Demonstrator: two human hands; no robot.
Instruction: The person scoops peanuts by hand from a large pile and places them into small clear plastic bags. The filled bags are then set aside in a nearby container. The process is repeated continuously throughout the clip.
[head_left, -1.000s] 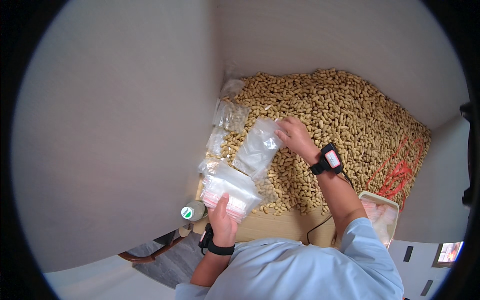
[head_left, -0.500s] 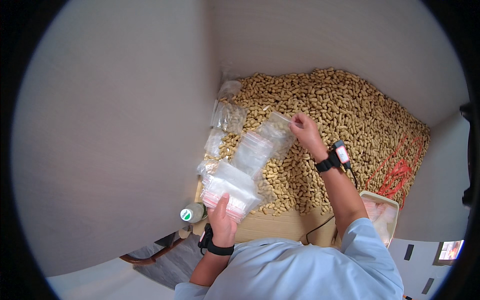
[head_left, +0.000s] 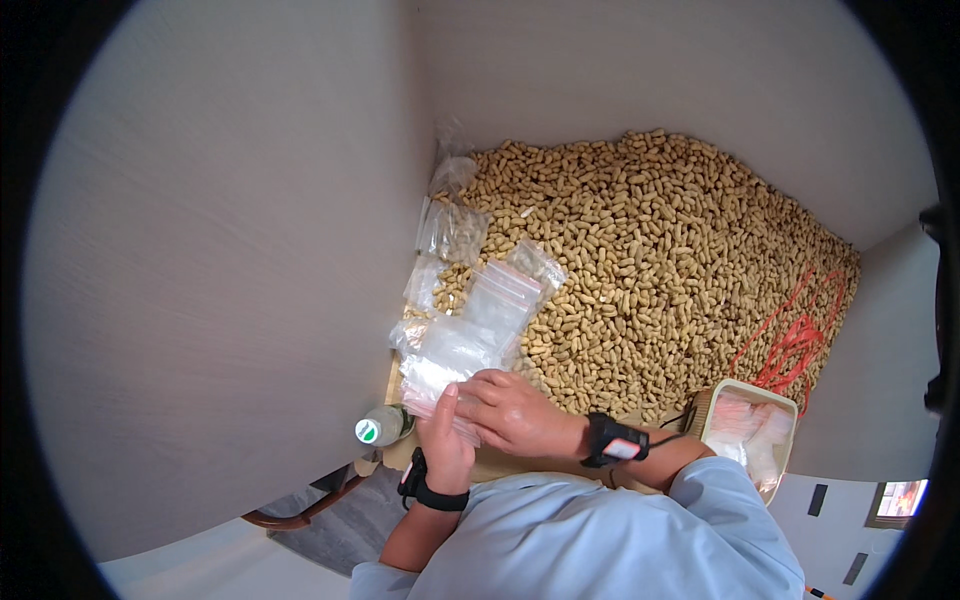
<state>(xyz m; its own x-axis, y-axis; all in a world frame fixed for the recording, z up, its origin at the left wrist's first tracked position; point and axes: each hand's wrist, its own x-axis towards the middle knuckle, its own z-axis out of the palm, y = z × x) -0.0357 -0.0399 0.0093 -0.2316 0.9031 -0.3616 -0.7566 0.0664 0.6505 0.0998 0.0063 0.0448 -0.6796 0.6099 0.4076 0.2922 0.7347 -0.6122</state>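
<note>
My left hand (head_left: 447, 445) grips a stack of clear zip bags (head_left: 428, 367) with pink strips, its thumb on top. My right hand (head_left: 518, 418) reaches across from the right, fingers curled on the stack's lower edge beside that thumb; the fingertips are partly hidden. More flat bags (head_left: 497, 300) lie just above on a large heap of unshelled peanuts (head_left: 660, 270). Along the left edge of the heap are crumpled clear bags (head_left: 455, 230). A bottle (head_left: 378, 425) with a white-and-green top stands left of my left hand.
Pale panels (head_left: 200, 250) surround the heap on the left, back and right. A cream bin (head_left: 710, 425) of bags sits at the lower right, beside a tangle of red cord (head_left: 795, 355). Brown cardboard (head_left: 395, 450) shows under my hands; a curved wooden chair part (head_left: 295, 519) is at the lower left.
My right hand has come down and left from the bags on the heap onto the stack in my left hand. A bag it held now lies on the peanuts.
</note>
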